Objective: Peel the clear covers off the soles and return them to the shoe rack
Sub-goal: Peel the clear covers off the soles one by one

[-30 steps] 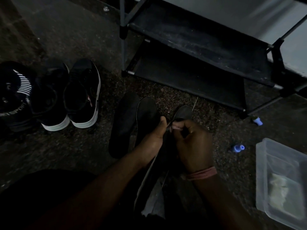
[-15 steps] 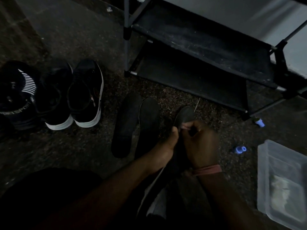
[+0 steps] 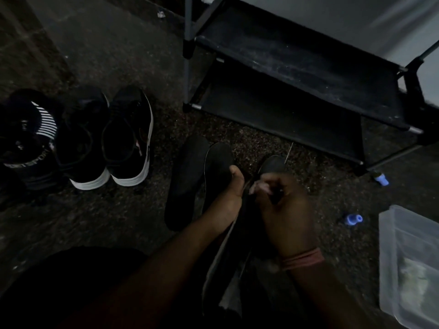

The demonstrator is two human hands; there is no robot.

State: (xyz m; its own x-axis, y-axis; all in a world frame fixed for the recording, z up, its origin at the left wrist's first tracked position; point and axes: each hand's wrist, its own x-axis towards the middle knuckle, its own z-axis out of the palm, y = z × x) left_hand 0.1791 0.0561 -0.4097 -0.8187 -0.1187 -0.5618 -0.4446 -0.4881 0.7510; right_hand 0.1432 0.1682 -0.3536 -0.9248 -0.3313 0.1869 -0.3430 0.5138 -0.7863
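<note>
Two flat black foam insoles [image 3: 187, 179] lie side by side on the speckled dark floor [image 3: 99, 214], long axes running near-to-far, toes twd the black metal shoe rack [image 3: 297, 74]. Left hand [image 3: 228, 193] grips a third dark insole [image 3: 270, 163], toe pointing away, w/ a pale clear cover [image 3: 228, 264] hanging at its near end. Right hand [image 3: 285, 210] has fingertips pinched together at its edge.

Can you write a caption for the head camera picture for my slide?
Both hands, left hand and right hand, work on a dark sole beside the shoe rack.
</note>
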